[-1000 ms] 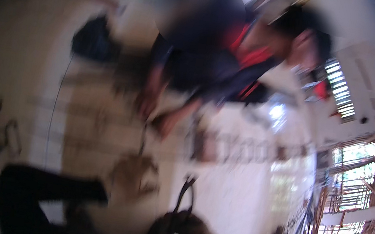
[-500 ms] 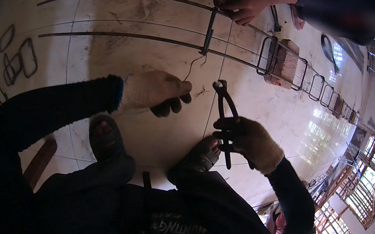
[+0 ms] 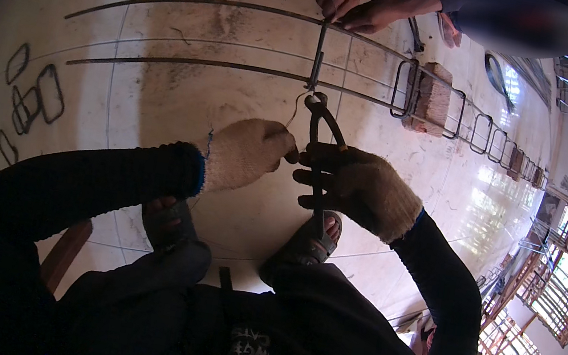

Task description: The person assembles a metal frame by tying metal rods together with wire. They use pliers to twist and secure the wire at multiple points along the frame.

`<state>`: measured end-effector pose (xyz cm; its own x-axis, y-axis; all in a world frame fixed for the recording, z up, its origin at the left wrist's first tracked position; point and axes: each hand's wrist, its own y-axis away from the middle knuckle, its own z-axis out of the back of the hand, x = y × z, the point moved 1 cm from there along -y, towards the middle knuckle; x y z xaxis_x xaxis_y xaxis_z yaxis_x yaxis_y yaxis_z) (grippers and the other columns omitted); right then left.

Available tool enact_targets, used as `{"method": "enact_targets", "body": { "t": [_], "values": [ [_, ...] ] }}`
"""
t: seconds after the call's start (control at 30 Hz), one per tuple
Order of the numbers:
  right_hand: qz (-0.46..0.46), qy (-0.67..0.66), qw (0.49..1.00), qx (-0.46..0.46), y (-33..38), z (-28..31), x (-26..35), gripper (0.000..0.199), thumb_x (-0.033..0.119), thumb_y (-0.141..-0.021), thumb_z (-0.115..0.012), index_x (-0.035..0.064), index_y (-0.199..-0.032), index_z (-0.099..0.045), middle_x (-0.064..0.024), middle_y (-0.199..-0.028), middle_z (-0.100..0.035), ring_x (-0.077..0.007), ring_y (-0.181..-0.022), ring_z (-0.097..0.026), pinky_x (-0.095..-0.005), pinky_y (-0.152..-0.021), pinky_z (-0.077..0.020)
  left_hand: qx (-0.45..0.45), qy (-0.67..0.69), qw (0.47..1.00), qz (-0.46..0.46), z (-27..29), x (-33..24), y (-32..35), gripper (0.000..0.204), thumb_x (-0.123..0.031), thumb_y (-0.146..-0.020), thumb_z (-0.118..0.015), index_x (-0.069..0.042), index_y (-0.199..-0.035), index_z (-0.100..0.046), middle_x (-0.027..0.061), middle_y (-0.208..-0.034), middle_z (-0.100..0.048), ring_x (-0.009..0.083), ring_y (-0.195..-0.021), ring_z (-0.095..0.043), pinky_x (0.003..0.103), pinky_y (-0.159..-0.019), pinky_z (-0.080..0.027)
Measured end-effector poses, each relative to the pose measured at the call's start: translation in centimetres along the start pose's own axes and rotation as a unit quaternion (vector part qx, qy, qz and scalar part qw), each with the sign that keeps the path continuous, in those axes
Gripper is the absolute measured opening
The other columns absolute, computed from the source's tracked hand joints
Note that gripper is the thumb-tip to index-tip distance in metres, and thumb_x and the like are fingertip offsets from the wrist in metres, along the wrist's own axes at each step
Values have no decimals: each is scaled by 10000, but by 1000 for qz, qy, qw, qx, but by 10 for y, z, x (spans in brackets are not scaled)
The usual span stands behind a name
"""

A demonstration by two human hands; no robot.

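Observation:
My left hand [image 3: 247,154], in a pale knitted glove, pinches the lower end of a thin tie wire [image 3: 295,112]. The wire runs up to where a steel stirrup [image 3: 317,56] meets the near reinforcing bar [image 3: 198,63]. In my gloved right hand [image 3: 366,190] is a pair of end-cutting pincers [image 3: 323,121]. Their jaws are up at the wire, just below that bar; whether they grip it I cannot tell. Across from me a co-worker's hands [image 3: 363,14] touch the far bar [image 3: 214,4] at the top of the stirrup.
A brick block [image 3: 434,97] supports the bars on the right, where several stirrups [image 3: 482,130] are strung along them. Loose stirrups [image 3: 50,95] lie on the tiled floor at the left. Beyond the bars rests a coil [image 3: 498,79]. My sandalled feet [image 3: 311,244] are below my hands.
My right hand has brought the pincers up and left to the wire by the bar. My left hand has shifted right and slightly down. The co-worker's hands have moved a little at the far bar.

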<state>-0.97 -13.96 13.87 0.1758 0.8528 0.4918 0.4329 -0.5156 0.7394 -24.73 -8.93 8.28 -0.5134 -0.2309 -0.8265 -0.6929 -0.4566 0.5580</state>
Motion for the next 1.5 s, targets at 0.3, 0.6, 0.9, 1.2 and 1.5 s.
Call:
{"method": "enact_targets", "body": {
  "t": [0.3, 0.6, 0.9, 1.2, 1.5],
  "values": [
    [54, 45, 997, 9, -1, -10, -8, 450, -40, -990, -638, -102, -1424, -537, -217, -1526, -537, -321, -1292, -653, -443, -1039, -608, -23, -15, 1000, 6, 2, -5, 4, 225, -88, -1003, -524, 17, -1152, -656, 105, -860, -589, 192, -726, -591, 347, -681, -523],
    [48, -69, 996, -1, -9, -14, -14, 467, 84, -981, -725, -59, -1399, -571, -192, -1474, -594, -273, -1272, -664, -400, -1038, -593, -50, 89, 993, 67, 1, -4, 9, 513, -409, -1059, -427, 43, -1108, -665, 95, -813, -610, 211, -743, -586, 385, -725, -504],
    [56, 55, 997, 20, -20, -17, -9, 487, -7, -1014, -630, -77, -1468, -470, -228, -1506, -530, -314, -1383, -566, -439, -1114, -558, -61, 35, 997, -16, -5, 14, -1, 495, -405, -1080, -426, 24, -1077, -671, 72, -787, -590, 198, -734, -565, 371, -726, -494],
    [24, -205, 978, 3, -23, -5, -23, 486, 92, -1017, -663, -80, -1446, -512, -247, -1452, -560, -330, -1333, -600, -458, -1098, -558, -60, 81, 994, 48, -1, -2, 7, 503, -434, -1065, -438, 1, -1059, -691, 51, -744, -532, 158, -671, -527, 346, -648, -450],
    [176, 372, 911, 13, -26, -11, -21, 475, -1, -981, -672, -53, -1431, -528, -229, -1433, -584, -329, -1248, -659, -459, -1056, -591, -46, 64, 996, 51, -3, 0, 5, 504, -431, -1076, -433, 13, -1129, -667, 64, -789, -565, 178, -742, -561, 356, -719, -478]
  ]
}}
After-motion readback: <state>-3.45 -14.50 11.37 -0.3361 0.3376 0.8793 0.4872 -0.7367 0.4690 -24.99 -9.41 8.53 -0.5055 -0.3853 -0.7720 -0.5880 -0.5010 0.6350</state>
